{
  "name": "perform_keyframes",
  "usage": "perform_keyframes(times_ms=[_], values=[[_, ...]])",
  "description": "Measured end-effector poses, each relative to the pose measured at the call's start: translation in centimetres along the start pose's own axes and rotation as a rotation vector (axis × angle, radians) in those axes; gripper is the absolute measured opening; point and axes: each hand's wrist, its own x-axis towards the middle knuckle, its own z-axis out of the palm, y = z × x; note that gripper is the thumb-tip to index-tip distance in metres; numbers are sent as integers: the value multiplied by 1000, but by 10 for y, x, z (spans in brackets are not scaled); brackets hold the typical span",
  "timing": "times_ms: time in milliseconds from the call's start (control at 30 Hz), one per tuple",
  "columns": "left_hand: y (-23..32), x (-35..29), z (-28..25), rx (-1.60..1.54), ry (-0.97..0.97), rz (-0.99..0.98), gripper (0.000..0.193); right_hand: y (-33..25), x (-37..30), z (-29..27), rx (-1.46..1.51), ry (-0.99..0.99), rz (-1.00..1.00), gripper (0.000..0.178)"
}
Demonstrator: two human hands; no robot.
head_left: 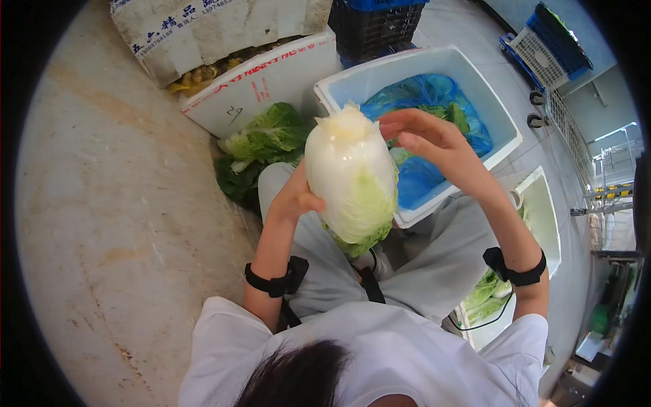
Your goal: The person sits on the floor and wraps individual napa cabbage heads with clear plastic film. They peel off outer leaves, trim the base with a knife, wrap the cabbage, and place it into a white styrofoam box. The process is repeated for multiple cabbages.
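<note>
A napa cabbage [352, 176] is held up in front of me, its pale cut base toward the top and its green leaf tips toward my lap. My left hand [296, 193] grips its left side, with the thumb across the front and the other fingers hidden behind it. Beside the upper right of the cabbage is my right hand [427, 139], fingers stretched out and apart from the thumb. Its fingertips are close to the cabbage's base; whether they touch it I cannot tell.
A white foam box [502, 132] lined with a blue plastic bag [424, 183] holds greens ahead. Loose cabbage leaves [271, 132] lie at the left near stacked foam boxes [264, 85]. Another foam box [542, 224] with cabbages stands at my right. Black crates [376, 30] stand behind.
</note>
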Motion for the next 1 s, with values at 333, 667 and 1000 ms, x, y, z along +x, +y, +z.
perform_keyframes(times_ms=[333,667,1000], values=[[-27,15,16,-378,122,-110,94,37,-32,37,292,110,83,87],[-2,25,48,-292,404,-334,74,52,-40,46,580,109,307,100],[-4,41,44,287,490,-148,57,60,-38,52,9,595,119,95]])
